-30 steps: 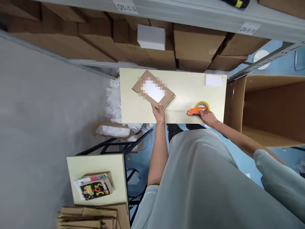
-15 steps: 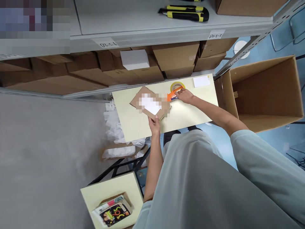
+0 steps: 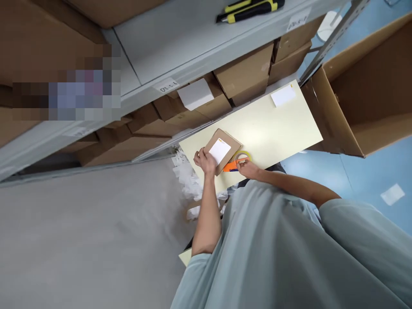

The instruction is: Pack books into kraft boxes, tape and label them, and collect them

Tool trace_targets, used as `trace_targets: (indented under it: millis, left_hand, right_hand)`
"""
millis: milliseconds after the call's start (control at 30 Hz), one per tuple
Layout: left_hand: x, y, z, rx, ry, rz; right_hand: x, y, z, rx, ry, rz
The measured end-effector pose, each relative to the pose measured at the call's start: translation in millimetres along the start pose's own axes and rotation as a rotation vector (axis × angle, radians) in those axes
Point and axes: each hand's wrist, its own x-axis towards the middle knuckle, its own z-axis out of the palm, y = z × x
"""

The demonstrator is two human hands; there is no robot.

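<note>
A flat brown cardboard package [image 3: 230,143] with a white label [image 3: 219,151] lies tilted over the left part of the cream tabletop [image 3: 273,133]. My left hand [image 3: 206,161] is at its left side, fingers bent over the edge beside the label. My right hand [image 3: 248,168] grips an orange tape dispenser [image 3: 230,166] that carries a yellow-rimmed tape roll [image 3: 245,154]. The dispenser's front end is close to the package's lower right edge; whether they touch I cannot tell.
A white slip [image 3: 283,96] lies at the tabletop's far right. To the right stands a large open carton [image 3: 350,133]. Cutters [image 3: 252,12] rest on the grey shelf [image 3: 167,47] above several boxes [image 3: 244,71]. White packing material [image 3: 189,174] sits left of the table.
My left hand has shifted from the package's bottom edge to its left side. The dispenser in my right hand has come lower, closer to my body. The view has turned.
</note>
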Motion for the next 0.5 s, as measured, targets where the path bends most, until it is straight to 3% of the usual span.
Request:
trace_targets:
  millis: [67,100,233,367,500]
  left_hand:
    - [-12.1,13.0,14.7,-0.029,0.179,-0.030]
    - [-18.3,16.4,20.3,-0.051,0.213,-0.008]
    - [-29.7,15.1,27.9,-0.100,0.159,0.071]
    - [-28.4,13.6,25.8,-0.021,0.222,0.119]
    - [-31.1,21.7,24.0,0.045,0.236,0.130]
  right_hand:
    - [3.0,-18.9,7.5,0.073,0.024,0.056]
    - [2.7,-23.1,10.4,0.104,0.036,0.082]
    - [-9.6,-18.7,19.0,0.165,0.063,0.143]
    - [-37.6,1.5,29.2,0.185,0.063,0.105]
    - [-86.5,50.2,44.5,0.213,0.058,0.128]
